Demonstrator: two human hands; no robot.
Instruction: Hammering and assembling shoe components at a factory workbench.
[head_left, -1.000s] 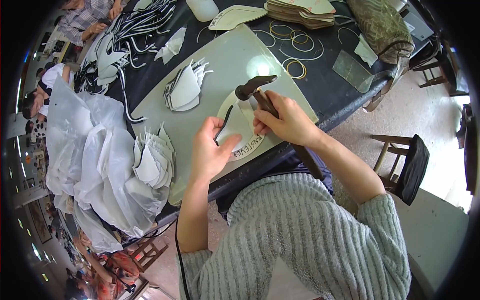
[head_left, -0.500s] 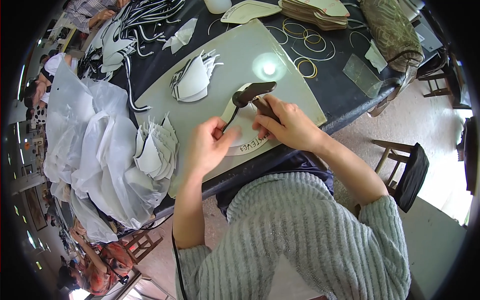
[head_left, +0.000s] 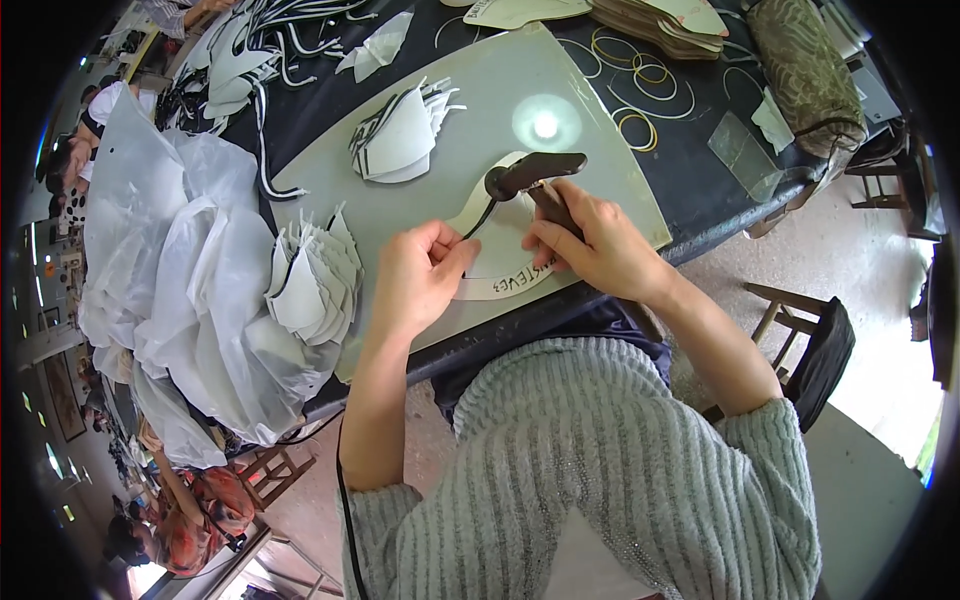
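Observation:
My right hand (head_left: 605,240) is closed round the short handle of a dark hammer (head_left: 540,170). Its round face points left, above a curved, cream-coloured card template (head_left: 500,286) that carries writing. With thumb and fingers, my left hand (head_left: 425,275) pinches a thin black strip (head_left: 481,219), which runs up toward the hammer's face. Whether the face touches the strip is hidden. Inside the template's curve lies a pale, flat piece (head_left: 512,235), partly covered by my hands. All this rests on a grey-green board (head_left: 480,90).
Stacks of white, black-edged pieces lie on the board (head_left: 395,145) and at its left (head_left: 315,280). Clear plastic bags (head_left: 190,270) bulge at the table's left. Thin rings (head_left: 637,130), card templates (head_left: 655,25) and a patterned roll (head_left: 805,75) lie far right. A stool (head_left: 800,340) stands right.
The view has shifted slightly. The hammer has moved a little to the right and its handle shows more. My left hand still pinches the black strip, now less blurred.

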